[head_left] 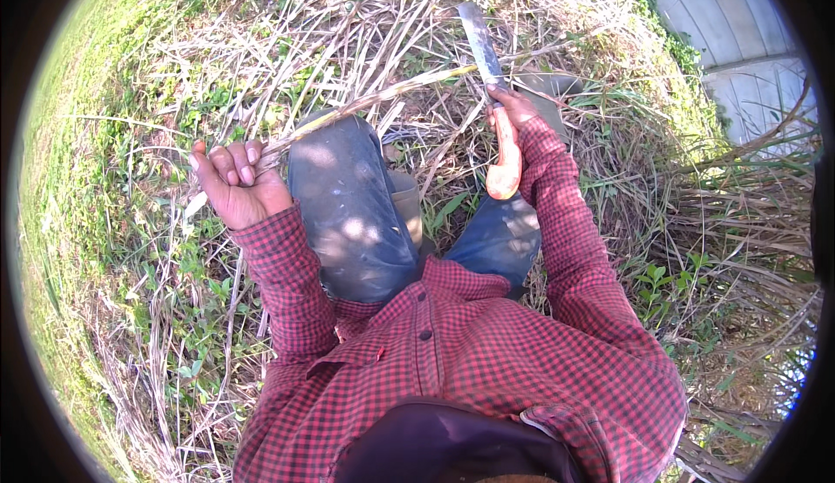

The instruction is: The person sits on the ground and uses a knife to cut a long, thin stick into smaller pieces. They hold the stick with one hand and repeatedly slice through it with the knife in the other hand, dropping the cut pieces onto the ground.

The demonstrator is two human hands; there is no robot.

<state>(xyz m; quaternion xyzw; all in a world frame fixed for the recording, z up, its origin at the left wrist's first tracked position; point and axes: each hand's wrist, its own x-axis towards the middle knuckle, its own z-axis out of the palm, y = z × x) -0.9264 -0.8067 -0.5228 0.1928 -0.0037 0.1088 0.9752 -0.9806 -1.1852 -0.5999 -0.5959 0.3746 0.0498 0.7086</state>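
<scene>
My left hand [239,183] is closed, palm turned up, its fingers curled round the dry end of a long stalk [383,94]. This yellowish stalk slants up to the right across my bent left knee. Its far part meets the blade of a machete [481,44]; whether it lies against the metal or passes behind it I cannot tell. My right hand [517,107] grips the machete near the top of its orange handle [504,166], above my right knee. The blade points away from me and tilts slightly left.
Dry cut stalks and straw [304,39] cover the ground ahead, mixed with green weeds. Green grass [78,74] spreads at the far left. A pale panelled surface [722,22] stands at the upper right, and a heap of dry stalks [739,231] lies on my right.
</scene>
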